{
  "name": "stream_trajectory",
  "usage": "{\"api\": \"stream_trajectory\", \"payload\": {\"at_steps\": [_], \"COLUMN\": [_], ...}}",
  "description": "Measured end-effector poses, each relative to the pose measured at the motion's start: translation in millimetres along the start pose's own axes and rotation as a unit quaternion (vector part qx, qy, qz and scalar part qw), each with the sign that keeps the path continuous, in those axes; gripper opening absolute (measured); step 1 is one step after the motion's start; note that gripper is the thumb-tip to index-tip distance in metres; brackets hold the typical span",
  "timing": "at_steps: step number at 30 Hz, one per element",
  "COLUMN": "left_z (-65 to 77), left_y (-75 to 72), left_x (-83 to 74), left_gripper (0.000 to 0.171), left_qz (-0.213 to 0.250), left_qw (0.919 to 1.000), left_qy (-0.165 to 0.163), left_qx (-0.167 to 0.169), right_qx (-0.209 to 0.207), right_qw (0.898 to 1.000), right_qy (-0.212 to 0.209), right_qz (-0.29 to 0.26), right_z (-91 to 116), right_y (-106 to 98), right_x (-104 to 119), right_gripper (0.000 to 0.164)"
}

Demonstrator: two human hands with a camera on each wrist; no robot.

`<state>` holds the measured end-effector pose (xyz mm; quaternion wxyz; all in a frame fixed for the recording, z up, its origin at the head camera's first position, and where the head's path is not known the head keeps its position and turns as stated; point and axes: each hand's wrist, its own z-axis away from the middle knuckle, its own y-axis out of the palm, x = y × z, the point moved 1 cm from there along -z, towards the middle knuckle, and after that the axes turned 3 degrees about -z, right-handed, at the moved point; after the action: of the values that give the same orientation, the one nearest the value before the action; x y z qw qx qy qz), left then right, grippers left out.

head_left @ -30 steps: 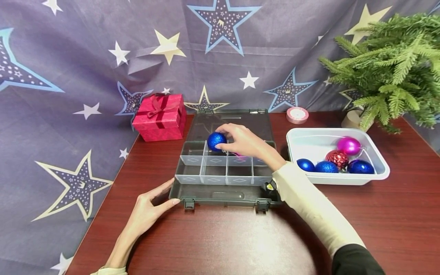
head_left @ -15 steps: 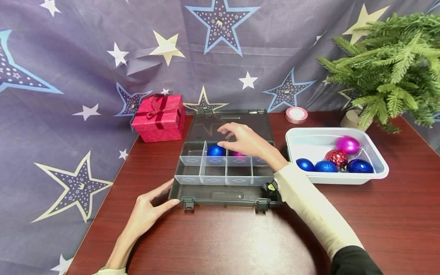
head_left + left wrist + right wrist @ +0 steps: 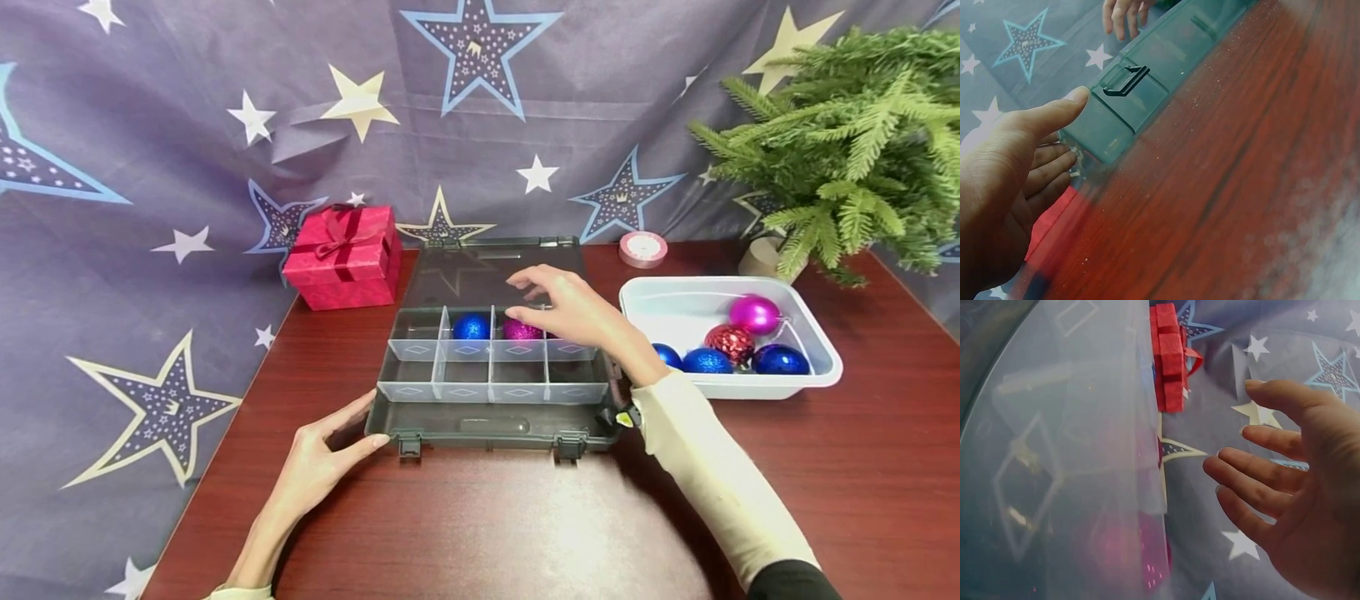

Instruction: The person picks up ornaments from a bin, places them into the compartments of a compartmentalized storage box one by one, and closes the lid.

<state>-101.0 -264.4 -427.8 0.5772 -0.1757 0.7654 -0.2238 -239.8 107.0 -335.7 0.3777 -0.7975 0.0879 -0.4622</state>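
Observation:
A dark see-through organizer box (image 3: 491,427) with clear dividers lies with its lid folded back. In its back row, a blue glitter ball ornament (image 3: 471,327) sits in the second compartment from the left, a pink glitter ball ornament (image 3: 522,330) in the third. My right hand (image 3: 573,307) hovers over the row's right part, fingers loosely bent and holding nothing; in the right wrist view, the same hand (image 3: 1297,475) is apart from the divider wall. My left hand (image 3: 1022,156) rests at the box's front left corner, thumb on the front, straight fingers along the side.
A white tub (image 3: 821,379) with blue, red and pink ball ornaments stands at right. Behind it is a green artificial tree (image 3: 847,150) on a wooden base. A pink ribbon roll (image 3: 642,249) lies at the back; a red gift box (image 3: 345,262) sits at back left.
My right hand lowered the blue glitter ball into the back row's second compartment, let go of it, and moved right above the row. My left hand stayed at the corner.

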Motion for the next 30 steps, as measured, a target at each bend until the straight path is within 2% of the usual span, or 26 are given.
{"api": "stream_trajectory", "payload": {"at_steps": [10,14,20,24,30], "left_z": [1.6,0.7,0.4,-0.2,-0.4], "left_y": [-1.4,-0.6,0.4,0.6,0.9], "left_x": [-0.7,-1.0,-0.1,-0.2,-0.4], "left_gripper": [0.062,0.062,0.061,0.061,0.061], "left_qz": [-0.005,-0.005,0.000,-0.004,-0.004], "left_qw": [1.0000,1.0000,1.0000,1.0000,1.0000], "left_qy": [-0.002,0.001,0.000,0.001,0.002], "left_qx": [-0.003,-0.002,0.000,0.000,0.001], "right_qx": [-0.028,-0.036,-0.055,-0.084,-0.136], "right_qw": [0.999,0.998,0.996,0.993,0.982], "right_qy": [0.028,0.052,0.056,0.063,0.080], "right_qz": [0.011,0.020,0.036,0.052,0.103], "right_z": [31,47,76,95,119], "right_y": [-23,-38,-62,-76,-94], "right_x": [-9,-15,-30,-41,-56], "right_gripper": [0.047,0.046,0.045,0.044,0.042]}}
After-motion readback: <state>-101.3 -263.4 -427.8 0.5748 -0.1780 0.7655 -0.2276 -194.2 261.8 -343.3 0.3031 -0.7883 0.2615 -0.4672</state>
